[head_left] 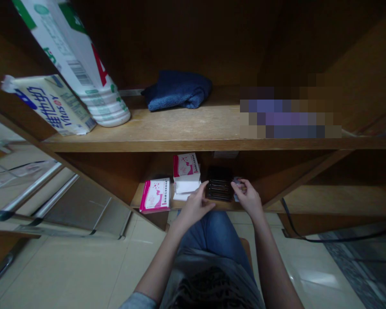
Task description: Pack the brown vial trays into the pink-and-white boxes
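Wooden shelf, just below mid-frame. Black case between left hand and right hand, both very near, lines running side to side. Left loosely curled; right pinching small thing, blurry.

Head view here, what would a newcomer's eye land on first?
Probably the tall white bottle at upper left, beside a Vitasoy carton on the upper shelf. Then the dark blue cloth mid-shelf. Below, the left hand and right hand flank a black item on the lower shelf, right of pink-and-white boxes.
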A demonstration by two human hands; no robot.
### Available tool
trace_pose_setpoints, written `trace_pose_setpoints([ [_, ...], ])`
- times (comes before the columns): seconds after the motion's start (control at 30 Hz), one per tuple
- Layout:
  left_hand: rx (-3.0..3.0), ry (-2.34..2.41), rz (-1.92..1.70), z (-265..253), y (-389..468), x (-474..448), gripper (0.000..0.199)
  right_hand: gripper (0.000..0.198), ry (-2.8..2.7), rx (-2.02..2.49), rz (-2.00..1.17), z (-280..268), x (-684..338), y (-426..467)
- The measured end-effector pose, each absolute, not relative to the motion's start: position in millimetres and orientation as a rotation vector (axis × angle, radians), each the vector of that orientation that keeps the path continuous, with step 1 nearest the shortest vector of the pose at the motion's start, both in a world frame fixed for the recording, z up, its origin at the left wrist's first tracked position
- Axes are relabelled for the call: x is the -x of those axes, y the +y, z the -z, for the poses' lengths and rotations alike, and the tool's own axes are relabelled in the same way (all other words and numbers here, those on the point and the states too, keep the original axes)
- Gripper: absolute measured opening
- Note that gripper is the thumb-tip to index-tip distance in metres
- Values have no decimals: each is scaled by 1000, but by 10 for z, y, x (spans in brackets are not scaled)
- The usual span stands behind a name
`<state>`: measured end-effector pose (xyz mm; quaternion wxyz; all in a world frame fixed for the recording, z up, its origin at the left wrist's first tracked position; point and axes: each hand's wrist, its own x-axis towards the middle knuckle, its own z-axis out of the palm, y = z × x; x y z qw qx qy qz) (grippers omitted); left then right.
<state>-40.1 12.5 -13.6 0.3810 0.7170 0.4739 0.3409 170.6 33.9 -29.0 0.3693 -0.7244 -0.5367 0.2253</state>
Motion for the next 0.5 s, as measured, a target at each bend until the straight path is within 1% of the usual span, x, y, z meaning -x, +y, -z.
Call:
trace_pose_setpoints([
  [0.07, -1799, 1227, -851, 174, 139, 329, 74, 50, -1380, 1866, -644, 359, -1693, 367],
  [0.23, -1729, 1268, -820, 197, 141, 268, 74, 59, -1398, 1851, -735, 465, -1685, 443],
  [0.4, -1625, 1265, -859, 256, 166, 253, 75, 52, -1470, 1829, -733, 479, -1712, 461],
  [0.5, -1601, 1249, -865, 302, 179, 243, 74, 52, -1473, 1803, -750, 475, -1716, 461],
])
